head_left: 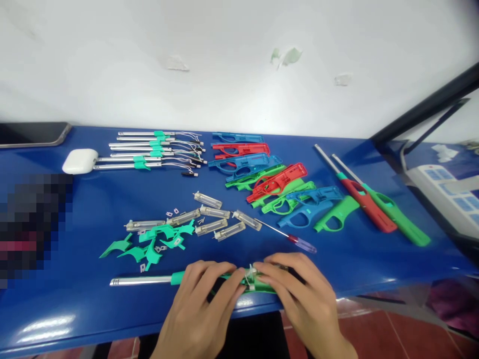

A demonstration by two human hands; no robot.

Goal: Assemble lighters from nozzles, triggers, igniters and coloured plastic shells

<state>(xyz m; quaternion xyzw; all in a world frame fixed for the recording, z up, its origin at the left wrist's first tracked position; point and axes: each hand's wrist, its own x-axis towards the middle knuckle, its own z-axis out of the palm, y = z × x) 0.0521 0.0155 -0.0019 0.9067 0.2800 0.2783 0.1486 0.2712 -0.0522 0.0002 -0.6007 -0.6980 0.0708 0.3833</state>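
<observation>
Lighter (177, 278), green with a metal tube, lies nearer the person than the screwdriver (302, 243) and mostly to its left, along the table's front edge. In this head view, the left hand (202, 299) is clamped on the lighter's middle, fingers curled over it; the right hand (307, 294) grips the rear end, its fingertips close by a small white part (251, 271). Holding from both sides probably steadies the body; much of it is hidden beneath the hands.

Loose pieces seem sorted by kind, perhaps for easy reach: clear fuel tanks (229, 231) left of the screwdriver, green triggers (119, 245) farther left, metal rods (129, 166) in a row behind those. Coloured handle shells (279, 181) overlap behind the screwdriver. Two whole lighters (374, 209) sit to its right, apparently kept separate.

Glossy blue, the table (86, 304) catches light well left of the screwdriver. Behind stands a white wall (224, 94) with peeling patches; red floor tiles (396, 331) show below, to the screwdriver's front right.
</observation>
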